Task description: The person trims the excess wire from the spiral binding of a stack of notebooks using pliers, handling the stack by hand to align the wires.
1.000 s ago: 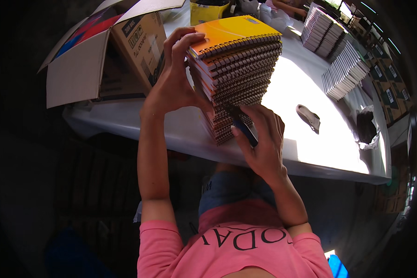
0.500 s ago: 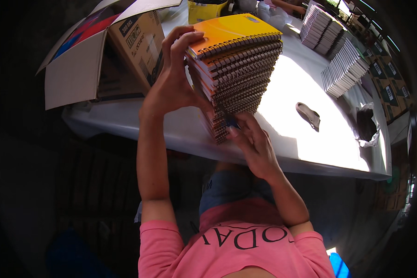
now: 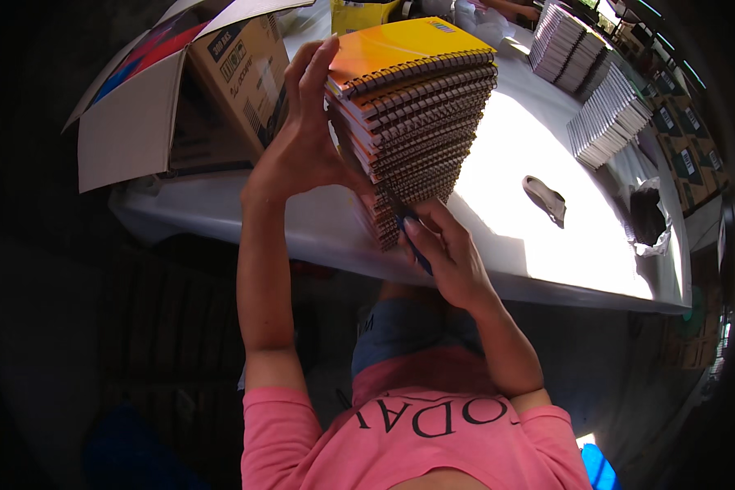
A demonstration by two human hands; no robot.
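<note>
Right hand (image 3: 457, 261) lowered, holding blue tool (image 3: 401, 214), left hand (image 3: 300, 147) touching notebooks (image 3: 429, 102)

An open cardboard box (image 3: 238, 86) stands at left, a yellow container (image 3: 359, 18) farther back, a pale loop-shaped object (image 3: 555, 204) at right.

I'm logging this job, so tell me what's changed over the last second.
The right hand, still gripping the blue tool, has moved left and slightly down against the notebooks. The left hand has eased left, toward the top cover's edge. Notebooks and carton stayed put.
</note>
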